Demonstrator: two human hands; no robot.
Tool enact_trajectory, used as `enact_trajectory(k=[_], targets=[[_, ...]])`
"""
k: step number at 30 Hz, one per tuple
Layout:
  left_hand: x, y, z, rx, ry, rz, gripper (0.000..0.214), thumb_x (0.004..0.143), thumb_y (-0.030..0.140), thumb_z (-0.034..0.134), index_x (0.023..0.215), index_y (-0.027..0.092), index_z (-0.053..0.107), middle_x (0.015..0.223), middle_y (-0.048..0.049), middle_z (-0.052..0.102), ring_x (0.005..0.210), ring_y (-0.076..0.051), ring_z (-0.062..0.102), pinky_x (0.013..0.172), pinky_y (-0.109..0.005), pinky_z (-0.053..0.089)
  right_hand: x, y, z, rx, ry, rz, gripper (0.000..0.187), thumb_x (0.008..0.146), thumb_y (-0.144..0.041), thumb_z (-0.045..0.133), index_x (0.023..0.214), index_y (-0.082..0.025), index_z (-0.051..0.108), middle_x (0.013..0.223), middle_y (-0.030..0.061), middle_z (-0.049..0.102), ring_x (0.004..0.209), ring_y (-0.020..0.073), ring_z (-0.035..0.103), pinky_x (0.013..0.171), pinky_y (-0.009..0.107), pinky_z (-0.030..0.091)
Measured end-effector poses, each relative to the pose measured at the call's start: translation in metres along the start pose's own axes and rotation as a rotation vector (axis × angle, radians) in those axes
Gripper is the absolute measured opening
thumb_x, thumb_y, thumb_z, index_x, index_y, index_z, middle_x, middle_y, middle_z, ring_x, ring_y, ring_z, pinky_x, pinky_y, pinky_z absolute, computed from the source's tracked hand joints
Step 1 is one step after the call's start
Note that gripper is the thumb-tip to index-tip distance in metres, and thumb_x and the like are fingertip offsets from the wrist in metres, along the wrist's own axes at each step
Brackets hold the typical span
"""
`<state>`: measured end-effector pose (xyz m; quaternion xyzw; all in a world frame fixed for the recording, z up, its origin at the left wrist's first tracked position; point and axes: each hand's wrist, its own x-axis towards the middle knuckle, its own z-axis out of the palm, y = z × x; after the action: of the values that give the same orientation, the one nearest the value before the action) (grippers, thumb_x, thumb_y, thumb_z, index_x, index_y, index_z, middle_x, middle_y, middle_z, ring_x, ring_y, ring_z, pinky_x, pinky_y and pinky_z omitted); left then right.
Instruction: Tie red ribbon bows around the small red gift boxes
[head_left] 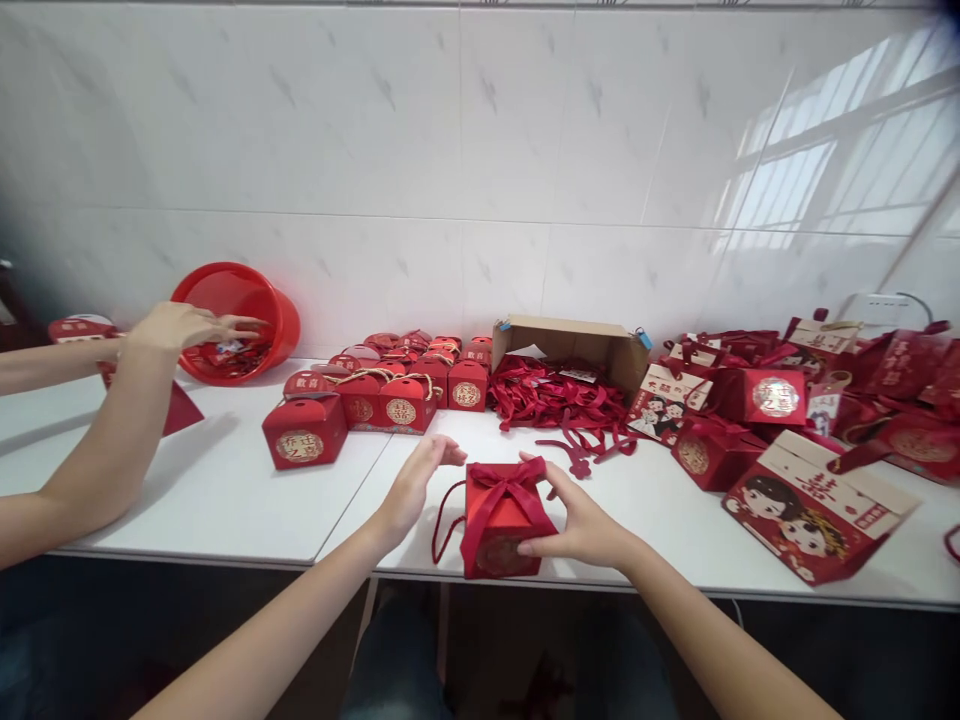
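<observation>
A red gift box (487,525) with a ribbon bow (510,485) on top stands near the table's front edge. My right hand (581,520) grips it from the right, with fingers at the back corner and thumb on the front. A dark red cord (442,530) loops out from the box's left side. My left hand (416,485) is held just left of the box, fingers stretched out and apart from it. Straight behind lie a loose ribbon (577,460) and a cardboard carton (570,330) heaped with red ribbons (555,395).
Several red boxes (304,430) with gold emblems stand at back left. Further left, a co-worker's hand (187,325) reaches into a tilted red bucket (289,325). Finished-looking gift boxes (810,510) pile up on the right of the white table (247,510). A tiled wall (375,140) closes the back.
</observation>
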<state>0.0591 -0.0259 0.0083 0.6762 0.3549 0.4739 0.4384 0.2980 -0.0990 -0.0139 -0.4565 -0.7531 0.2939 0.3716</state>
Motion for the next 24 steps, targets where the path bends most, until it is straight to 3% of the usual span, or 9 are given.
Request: enact_trajectory(k=[3,6,8,11,14,19,21,24], targets=[[-0.003,-0.003,-0.021,0.253,0.062,0.029,0.033,0.08,0.05,0.053,0.095,0.021,0.048,0.093,-0.005,0.062,0.097,-0.024,0.06,0.087,-0.04,0.044,-0.022,0.021,-0.029,-0.159,0.247,0.159,0.105,0.062,-0.051,0.073,0.145,-0.025,0.015,0.136,0.0142,0.042,0.119,0.0312,0.044,0.092,0.045,0.042],[-0.001,-0.006,-0.049,0.671,0.19,0.141,0.039,0.076,0.046,0.058,0.105,0.023,0.045,0.104,-0.0066,0.061,0.105,-0.027,0.056,0.095,-0.048,0.038,-0.047,0.047,-0.059,-0.537,0.787,0.44,0.111,0.065,-0.057,0.067,0.146,-0.01,0.007,0.137,0.0254,0.033,0.123,0.042,0.035,0.096,0.057,0.032],[0.004,-0.006,-0.067,0.965,0.338,0.213,0.043,0.077,0.044,0.057,0.113,0.024,0.044,0.118,-0.0092,0.056,0.115,-0.032,0.048,0.099,-0.056,0.031,-0.059,0.06,-0.068,-0.759,0.965,0.557,0.104,0.07,-0.057,0.06,0.145,-0.005,0.009,0.14,0.0286,0.025,0.125,0.0465,0.028,0.095,0.06,0.028],[0.014,-0.003,-0.088,1.195,0.545,0.22,0.057,0.078,0.047,0.056,0.128,0.026,0.036,0.144,-0.01,0.031,0.13,-0.04,0.027,0.1,-0.061,0.026,-0.067,0.068,-0.059,-0.88,0.898,0.544,0.09,0.078,-0.056,0.049,0.146,-0.009,0.012,0.142,0.0243,0.022,0.126,0.0438,0.027,0.094,0.057,0.032],[0.026,-0.006,-0.105,1.269,0.645,0.089,0.072,0.075,0.058,0.055,0.134,0.024,0.03,0.15,-0.0121,0.014,0.133,-0.043,0.018,0.101,-0.062,0.024,-0.067,0.072,-0.036,-0.909,0.732,0.498,0.079,0.082,-0.053,0.045,0.145,-0.013,0.019,0.146,0.0198,0.018,0.129,0.0393,0.026,0.096,0.053,0.034],[0.037,-0.026,-0.132,1.194,0.553,-0.315,0.084,0.068,0.07,0.051,0.133,0.019,0.036,0.144,-0.0211,0.022,0.128,-0.049,0.024,0.093,-0.064,0.032,-0.065,0.083,-0.012,-0.938,0.534,0.537,0.063,0.087,-0.046,0.039,0.14,-0.012,0.033,0.147,0.0178,0.02,0.133,0.0356,0.022,0.102,0.049,0.03],[0.037,-0.033,-0.141,1.172,0.542,-0.347,0.081,0.069,0.071,0.049,0.132,0.022,0.038,0.145,-0.0201,0.017,0.13,-0.051,0.019,0.091,-0.064,0.035,-0.066,0.086,-0.011,-0.949,0.472,0.559,0.059,0.088,-0.045,0.038,0.137,-0.013,0.039,0.147,0.0168,0.024,0.134,0.0354,0.022,0.103,0.048,0.028],[0.034,-0.039,-0.149,1.162,0.595,-0.274,0.073,0.07,0.069,0.05,0.125,0.022,0.045,0.143,-0.0189,0.013,0.133,-0.049,0.011,0.095,-0.062,0.033,-0.068,0.087,-0.012,-0.969,0.416,0.578,0.056,0.088,-0.046,0.038,0.134,-0.016,0.045,0.147,0.0157,0.025,0.136,0.0356,0.02,0.104,0.048,0.027]])
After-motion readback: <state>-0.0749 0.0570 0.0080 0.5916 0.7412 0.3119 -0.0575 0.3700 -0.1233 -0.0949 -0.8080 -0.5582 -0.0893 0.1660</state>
